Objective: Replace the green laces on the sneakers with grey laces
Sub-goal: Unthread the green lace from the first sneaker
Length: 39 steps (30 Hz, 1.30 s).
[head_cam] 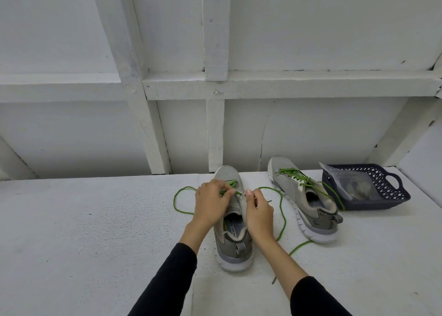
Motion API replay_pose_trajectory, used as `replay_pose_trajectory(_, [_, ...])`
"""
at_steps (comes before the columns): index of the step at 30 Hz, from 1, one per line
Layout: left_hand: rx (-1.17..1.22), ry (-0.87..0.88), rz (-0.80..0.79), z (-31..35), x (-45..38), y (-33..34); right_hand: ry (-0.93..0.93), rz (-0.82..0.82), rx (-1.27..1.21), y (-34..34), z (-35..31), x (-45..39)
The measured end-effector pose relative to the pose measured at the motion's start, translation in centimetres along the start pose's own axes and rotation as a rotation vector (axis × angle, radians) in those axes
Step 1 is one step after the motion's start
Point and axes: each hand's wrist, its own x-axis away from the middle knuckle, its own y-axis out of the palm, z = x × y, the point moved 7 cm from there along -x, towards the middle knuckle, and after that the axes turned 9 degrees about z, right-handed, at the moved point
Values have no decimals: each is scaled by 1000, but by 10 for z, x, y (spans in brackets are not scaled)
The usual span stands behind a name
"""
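Now both hands on near sneaker (235,244): left hand (210,202) pinching green lace (228,188), right hand (259,211) gripping tongue (243,204).

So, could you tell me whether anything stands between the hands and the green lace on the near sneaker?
Nothing visible does: the left hand already pinches the green lace on the near sneaker, and the right hand holds its tongue.

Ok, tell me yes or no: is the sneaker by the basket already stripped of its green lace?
No, the sneaker by the basket still has its green lace threaded through the eyelets, with a loose end trailing toward the basket.
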Motion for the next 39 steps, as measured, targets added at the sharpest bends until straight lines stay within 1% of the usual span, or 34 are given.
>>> replay_pose_trajectory(2, [273, -114, -2, -3, 3, 0, 0, 6, -7, 1, 0, 0])
replay_pose_trajectory(3, [361, -168, 12, -4, 5, -1, 1, 7, -7, 1, 0, 0])
replay_pose_trajectory(5, [523, -269, 61, -9, 5, -3, 3, 8, -8, 1, 1, 0])
replay_pose_trajectory(8, [883, -432, 141, -12, 3, -5, 9, 4, -9, 0, 3, 0])
replay_pose_trajectory(9, [969, -471, 186, -14, 1, -9, 11, 4, -10, 0, 3, 0])
replay_pose_trajectory(11, [1039, -509, 279, -20, -3, -21, 15, 2, -12, 0, 3, -1])
replay_pose_trajectory(13, [990, -515, 320, -27, -5, -31, 16, -2, -3, 0, 2, -1])
replay_pose_trajectory(17, [628, -435, 306, -39, -4, -42, 12, 3, -12, 0, 3, 0])
replay_pose_trajectory(19, [489, -405, 301, -43, 0, -43, 14, 3, -6, 0, 4, 0])
replay_pose_trajectory(21, [395, -393, 268, -49, 2, -38, 17, 1, -4, 0, 4, -1])
replay_pose_trajectory(24, [188, -323, 215, -51, 5, -30, 20, 0, 1, 0, 4, 0])
replay_pose_trajectory(25, [151, -302, 208, -49, 6, -28, 21, 0, 2, 0, 4, 0])
replay_pose_trajectory(28, [133, -230, 154, -36, 12, -20, 19, 4, 10, 0, 4, -1])
replay_pose_trajectory(31, [146, -231, 67, -27, 17, -10, 19, 5, 18, 0, 5, -1])
replay_pose_trajectory(34, [133, -236, 47, -22, 19, -10, 8, 5, 23, 0, 4, -2])
replay_pose_trajectory(39, [20, -199, 38, -16, 18, -10, -43, -46, 102, 4, 1, -7])
